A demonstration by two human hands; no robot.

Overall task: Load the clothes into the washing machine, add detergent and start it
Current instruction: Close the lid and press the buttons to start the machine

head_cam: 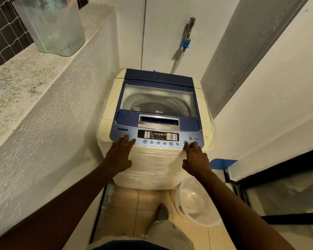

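A cream top-loading washing machine (114, 98) with a blue lid stands in a narrow corner. Its glass lid (158, 101) is down, and the drum shows through it. Lights glow on the blue control panel (158, 137) along the front edge. My left hand (120, 155) rests flat on the panel's left end with fingers spread. My right hand (195, 159) has its index finger on a round button at the panel's right end, its other fingers curled. No clothes or detergent are in view.
A clear plastic basin (197, 202) leans on the tiled floor at the machine's right front. A tap with a blue hose fitting (185, 43) is on the back wall. A low rough wall with a ledge and a plastic tub (51, 27) runs along the left.
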